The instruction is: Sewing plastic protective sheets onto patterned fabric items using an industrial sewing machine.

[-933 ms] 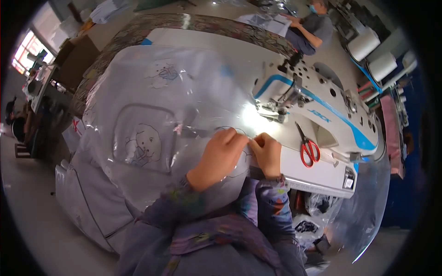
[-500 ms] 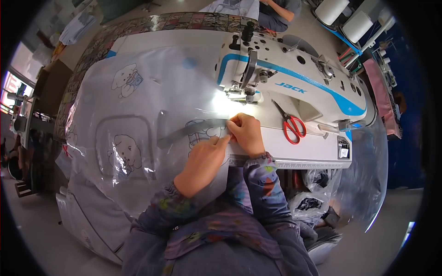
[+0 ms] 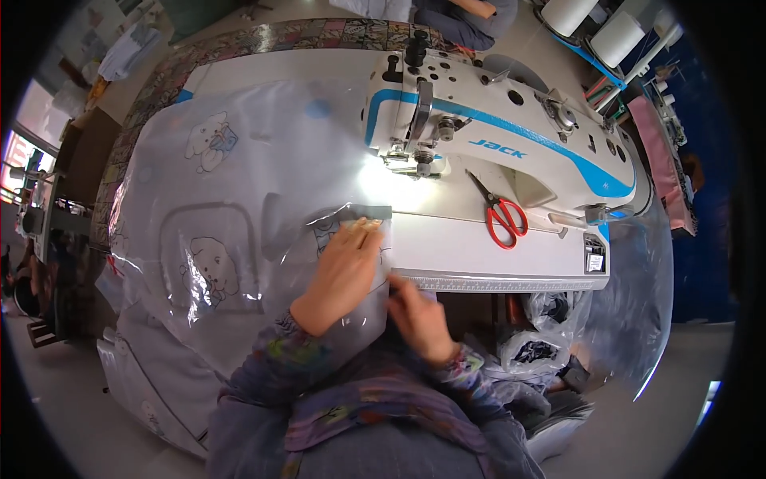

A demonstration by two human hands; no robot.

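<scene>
My left hand (image 3: 345,262) lies on a clear plastic sheet (image 3: 291,180) printed with cartoon dogs, its fingers stretched out just below a dark grey strip (image 3: 371,212) at the sheet's right edge. Much of that strip is hidden or hard to make out. My right hand (image 3: 423,323) is at the table's front edge, beside the sheet's lower right edge. Motion blurs its fingers, so whether they grip anything is unclear. Just beyond my hands stands a white and blue sewing machine (image 3: 495,128), its lamp lighting the needle area.
Red-handled scissors (image 3: 505,219) lie on the machine bed, to the right. A ruler strip (image 3: 495,283) runs along the table's front edge. Plastic bags (image 3: 535,351) hang below it. White thread cones (image 3: 616,41) stand at the far right. Another person (image 3: 471,24) sits beyond the table.
My right hand has left the grey strip and dropped toward me to the table's front edge. My left hand has shifted slightly up toward the strip, which shows a shorter length now.
</scene>
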